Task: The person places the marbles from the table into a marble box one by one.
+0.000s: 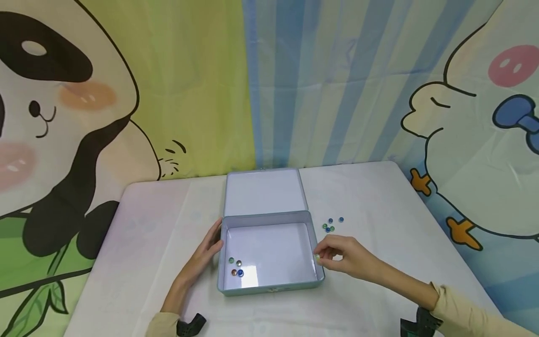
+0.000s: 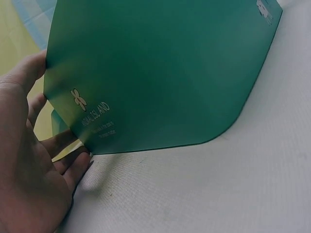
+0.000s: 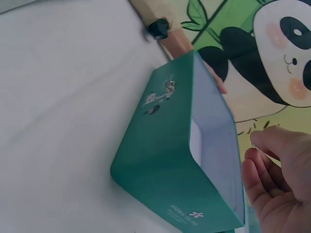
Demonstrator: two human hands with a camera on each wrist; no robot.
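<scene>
A green metal tin [image 1: 290,286] stands with its hinged lid [image 1: 265,192] laid back and its pale inside facing up. Its left side is touched by my left hand [image 1: 200,260], whose fingers are fairly straight; the left wrist view shows the fingertips [image 2: 80,160] at the green wall [image 2: 165,82]. My right hand [image 1: 347,255] pinches a yellow-green marble [image 1: 317,258] between thumb and index finger at the right rim. In the right wrist view, that hand [image 3: 282,174] is beside the tin's opening, the marble mostly hidden by the fingers. Several marbles, including a blue one [image 1: 240,273], lie inside at the left.
On the white-covered table [image 1: 396,206], several blue and green marbles, one of them a blue marble [image 1: 341,219], lie right of the tin, beyond my right hand. A curtain with a cartoon panda [image 1: 63,112] and stripes hangs behind the table.
</scene>
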